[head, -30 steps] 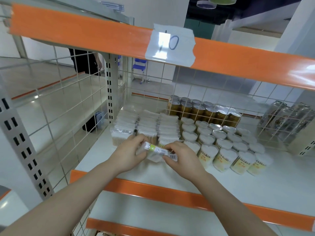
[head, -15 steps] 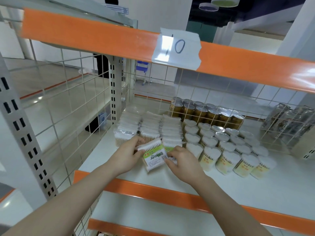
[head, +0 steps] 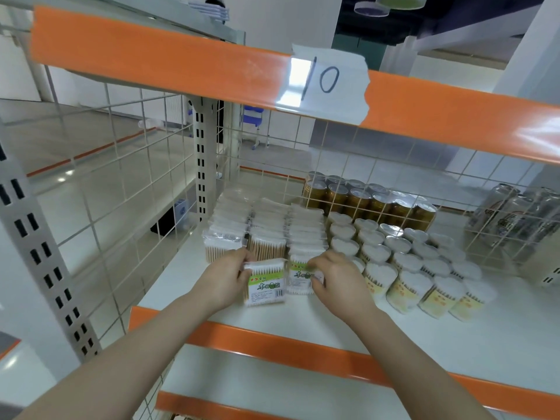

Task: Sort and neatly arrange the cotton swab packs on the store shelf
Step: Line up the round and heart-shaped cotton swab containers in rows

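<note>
Here, mid-frame, left hand [head: 225, 278] grips one swab pack [head: 266, 283]; right hand [head: 336, 281] pinches a second pack [head: 300, 278].

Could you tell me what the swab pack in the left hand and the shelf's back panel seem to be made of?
Swab pack: clear glossy plastic film with a printed label, apparently; pale, probably wooden sticks show through. Back panel: cream-coated wire grid, likely metal; the floor is visible through its squares.
</note>
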A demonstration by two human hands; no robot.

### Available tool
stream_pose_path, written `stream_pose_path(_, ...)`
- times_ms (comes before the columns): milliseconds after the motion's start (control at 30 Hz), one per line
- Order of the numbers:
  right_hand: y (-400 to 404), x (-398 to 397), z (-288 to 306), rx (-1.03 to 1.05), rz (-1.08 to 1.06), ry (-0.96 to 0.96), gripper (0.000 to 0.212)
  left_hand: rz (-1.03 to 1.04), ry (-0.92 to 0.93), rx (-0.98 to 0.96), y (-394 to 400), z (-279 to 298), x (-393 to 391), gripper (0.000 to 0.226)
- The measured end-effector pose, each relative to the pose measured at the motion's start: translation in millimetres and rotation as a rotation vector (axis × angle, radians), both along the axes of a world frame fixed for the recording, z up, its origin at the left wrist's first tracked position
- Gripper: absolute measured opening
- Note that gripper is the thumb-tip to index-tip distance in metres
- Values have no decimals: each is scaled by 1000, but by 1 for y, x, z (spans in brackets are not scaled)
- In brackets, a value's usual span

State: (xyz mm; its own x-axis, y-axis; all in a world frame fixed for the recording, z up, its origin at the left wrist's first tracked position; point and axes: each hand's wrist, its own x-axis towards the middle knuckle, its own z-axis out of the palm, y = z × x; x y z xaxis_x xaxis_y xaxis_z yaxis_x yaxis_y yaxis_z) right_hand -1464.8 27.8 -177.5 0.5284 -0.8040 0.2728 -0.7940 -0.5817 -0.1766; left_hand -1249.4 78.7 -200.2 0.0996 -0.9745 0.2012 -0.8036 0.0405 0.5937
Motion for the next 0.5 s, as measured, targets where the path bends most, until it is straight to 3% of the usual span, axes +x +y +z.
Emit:
stream_pose_path(200,-12,2,3,-24,-26,47,44,-4,-133,-51,-1,-3,-3,27)
stream_pose_path(367,-18,9,3,-28,-4,99,52,-83,-527,-198,0,-9,2,55)
stream_pose_path(500,-21,12,0,-6,4,152,59,-106,-637,-309,-8,-20,6,61)
